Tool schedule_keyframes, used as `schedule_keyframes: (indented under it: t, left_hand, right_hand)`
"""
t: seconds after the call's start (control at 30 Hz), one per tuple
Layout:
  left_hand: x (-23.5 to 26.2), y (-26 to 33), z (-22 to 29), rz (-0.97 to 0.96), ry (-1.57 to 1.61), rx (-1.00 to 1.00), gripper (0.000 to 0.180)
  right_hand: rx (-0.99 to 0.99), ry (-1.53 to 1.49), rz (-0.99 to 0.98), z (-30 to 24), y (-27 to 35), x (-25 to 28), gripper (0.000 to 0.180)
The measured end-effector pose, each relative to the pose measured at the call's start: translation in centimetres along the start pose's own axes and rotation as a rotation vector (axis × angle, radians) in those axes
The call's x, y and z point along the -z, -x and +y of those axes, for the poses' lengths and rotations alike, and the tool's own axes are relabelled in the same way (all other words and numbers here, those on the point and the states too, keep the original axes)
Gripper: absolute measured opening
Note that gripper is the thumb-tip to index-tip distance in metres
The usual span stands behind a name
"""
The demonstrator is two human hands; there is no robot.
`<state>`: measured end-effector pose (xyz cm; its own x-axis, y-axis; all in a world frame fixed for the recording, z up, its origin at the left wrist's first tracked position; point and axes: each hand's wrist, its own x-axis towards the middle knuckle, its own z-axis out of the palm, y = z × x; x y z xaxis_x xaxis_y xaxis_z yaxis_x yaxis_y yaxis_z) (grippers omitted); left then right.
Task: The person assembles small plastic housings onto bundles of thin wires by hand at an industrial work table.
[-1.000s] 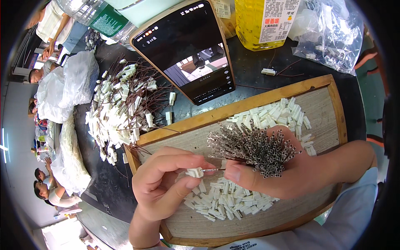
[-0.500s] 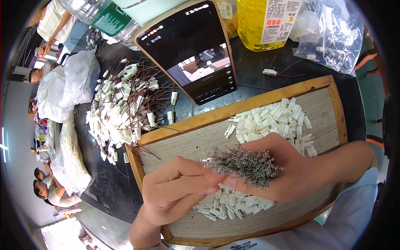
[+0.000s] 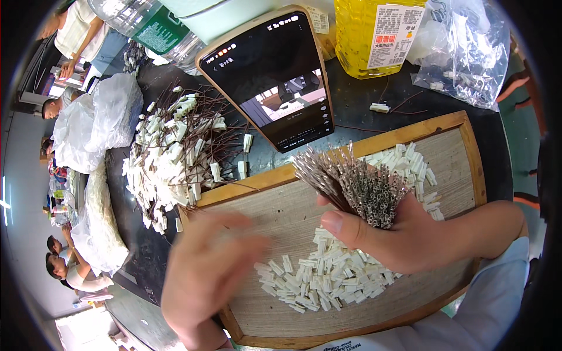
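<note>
My right hand (image 3: 404,243) is closed around a thick bundle of thin brown wires with metal crimp terminals (image 3: 372,196) at their upper ends. Its thumb lies across the near side, and the terminals fan out above the fist. To the left, my left hand (image 3: 208,266) hangs over the left edge of a wood-framed tray (image 3: 257,207); motion smears its fingers, so I cannot make out anything in them. Beneath the hands, small white plastic connector housings (image 3: 328,275) lie loose in the tray. A second heap of the housings (image 3: 404,161) sits behind my right hand.
Left of the tray is a pile of brown wires with white connectors (image 3: 170,155). A phone (image 3: 275,82) stands upright behind the tray, near a clear bottle (image 3: 143,29) and a yellow liquid container (image 3: 357,52). Plastic bags (image 3: 459,64) lie at the right; several people appear at far left.
My left hand has come away from the bundle and moved left, blurring. The bundle in my right hand is now tipped more upright, its terminals spread wider.
</note>
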<state>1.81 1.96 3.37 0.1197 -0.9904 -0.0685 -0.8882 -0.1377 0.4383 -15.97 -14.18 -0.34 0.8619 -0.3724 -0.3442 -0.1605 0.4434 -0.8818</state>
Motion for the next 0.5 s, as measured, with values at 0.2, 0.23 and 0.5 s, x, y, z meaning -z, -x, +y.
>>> schedule_keyframes:
  t: [0.2,0.23,0.5]
  left_hand:
    - [-3.5,-0.9,1.2,-0.166,0.080,-0.029,0.023]
    - [-3.8,-1.0,1.2,-0.167,0.078,-0.026,0.023]
    - [-5.7,-2.6,1.3,0.183,-0.111,-0.050,0.025]
  right_hand:
    - [-0.102,0.061,-0.135,-0.2,-0.2,1.0,0.016]
    - [-0.102,0.059,-0.138,0.2,-0.2,0.8,0.016]
    - [0.139,-0.004,-0.162,1.0,-0.4,0.9,0.015]
